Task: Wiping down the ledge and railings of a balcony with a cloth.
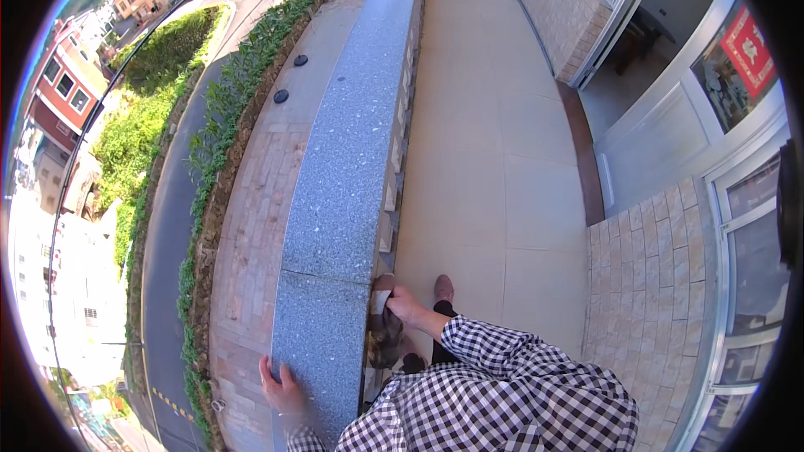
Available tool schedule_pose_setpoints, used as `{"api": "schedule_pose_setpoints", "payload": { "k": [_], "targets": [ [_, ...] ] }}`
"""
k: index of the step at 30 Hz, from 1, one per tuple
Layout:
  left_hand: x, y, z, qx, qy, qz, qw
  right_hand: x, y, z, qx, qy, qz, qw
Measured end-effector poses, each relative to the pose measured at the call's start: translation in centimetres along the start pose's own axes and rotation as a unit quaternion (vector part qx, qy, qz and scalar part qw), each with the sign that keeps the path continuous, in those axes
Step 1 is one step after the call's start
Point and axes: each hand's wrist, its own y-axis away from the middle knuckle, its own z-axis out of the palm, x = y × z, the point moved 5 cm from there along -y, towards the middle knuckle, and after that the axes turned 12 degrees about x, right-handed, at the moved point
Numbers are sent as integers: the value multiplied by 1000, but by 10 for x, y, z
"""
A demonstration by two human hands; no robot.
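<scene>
My left hand (284, 391) lies at the outer edge of the grey speckled granite coping (339, 194), its fingers apart with nothing in them. On the inner side of this low wall, my right hand (407, 307) is closed at a small white piece (380, 301), perhaps cloth or paper. Just below it is a dark brown, blurred bundle (385, 340) against the wall; what it is, and whether it joins the white piece, I cannot tell. A joint line crosses the coping ahead of both hands. My black-and-white checked sleeve (496, 342) covers the right arm.
A beige tiled walkway (461, 138) runs along the wall, with my shoe (443, 287) on it. To the right are an open white door (659, 138) and a brick wall (647, 270). Beyond the coping, a paved strip (257, 232) lies lower, beside plants (232, 113) and a road.
</scene>
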Motion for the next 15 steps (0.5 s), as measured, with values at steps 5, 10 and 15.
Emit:
{"api": "schedule_pose_setpoints", "payload": {
  "k": [5, 10, 15],
  "targets": [
    [-43, -73, 18, -103, -48, -96, 989, -67, -25, 15, 33, -94, -105, 989],
    [-57, -155, 92, -176, 50, -29, 983, -128, -27, -37, -13, -184, -104, 977],
    [-17, -178, 107, -197, -220, -79, 952, -129, -19, -134, 69, -280, 13, 957]
  ]
}}
